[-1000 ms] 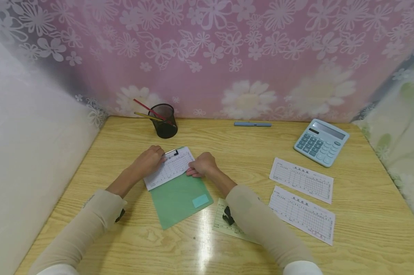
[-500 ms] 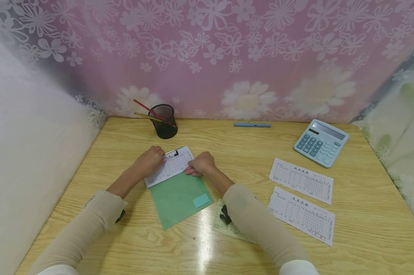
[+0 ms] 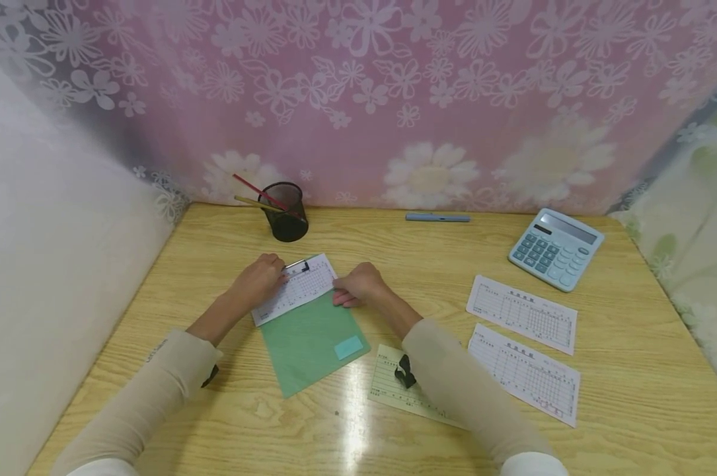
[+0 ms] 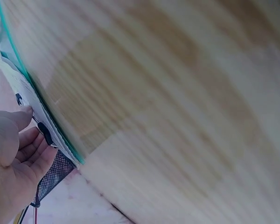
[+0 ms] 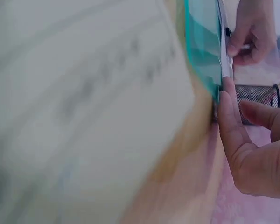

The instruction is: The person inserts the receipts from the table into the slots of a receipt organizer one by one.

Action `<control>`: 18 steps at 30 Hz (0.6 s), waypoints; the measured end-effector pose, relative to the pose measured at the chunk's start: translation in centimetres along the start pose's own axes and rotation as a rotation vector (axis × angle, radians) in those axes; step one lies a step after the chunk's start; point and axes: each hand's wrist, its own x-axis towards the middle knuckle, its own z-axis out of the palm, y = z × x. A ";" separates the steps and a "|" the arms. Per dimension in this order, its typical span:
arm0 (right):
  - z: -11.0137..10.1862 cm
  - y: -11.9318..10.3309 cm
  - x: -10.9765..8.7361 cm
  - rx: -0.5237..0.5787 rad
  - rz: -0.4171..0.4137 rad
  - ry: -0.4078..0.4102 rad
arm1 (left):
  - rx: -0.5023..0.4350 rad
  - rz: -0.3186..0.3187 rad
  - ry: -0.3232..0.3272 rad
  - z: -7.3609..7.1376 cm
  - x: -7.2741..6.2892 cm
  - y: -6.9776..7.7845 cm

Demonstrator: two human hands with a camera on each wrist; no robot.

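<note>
A green clipboard [image 3: 310,344] with a pale blue label lies tilted at the left of the table. White printed slips [image 3: 301,294] lie across its top half, beneath the metal clip [image 3: 295,264]. My left hand [image 3: 260,281] is at the clip. In the left wrist view its thumb and fingers pinch the clip [image 4: 45,133], which has black parts. My right hand [image 3: 361,284] is at the right edge of the slips. In the right wrist view, extended fingertips [image 5: 227,93] touch that edge, while another digit stands apart.
Behind the clipboard stands a black mesh pen cup [image 3: 288,221] with pencils. A blue pen [image 3: 437,217] lies at the back and a calculator [image 3: 556,250] at the back right. Two white slips [image 3: 521,314] lie at the right. A yellow slip [image 3: 394,387] is partly under my right forearm.
The slips have shifted slightly up the clipboard since a second ago. My right hand has moved a little to the right in the last half second. The left hand stays at the clip.
</note>
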 end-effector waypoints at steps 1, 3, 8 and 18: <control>-0.6 0.2 -0.2 -0.013 -0.008 -0.006 | -0.006 -0.007 -0.002 0.0 0.0 -0.1; -1.8 0.5 -0.6 -0.035 -0.030 -0.016 | -0.024 -0.026 -0.005 0.1 0.1 -0.3; -5.8 1.9 -2.6 -0.110 -0.132 -0.035 | -0.076 -0.057 -0.013 0.1 0.1 -0.6; -16.3 6.5 -7.9 -0.345 -0.303 0.028 | -0.120 -0.068 -0.029 0.0 0.3 -0.7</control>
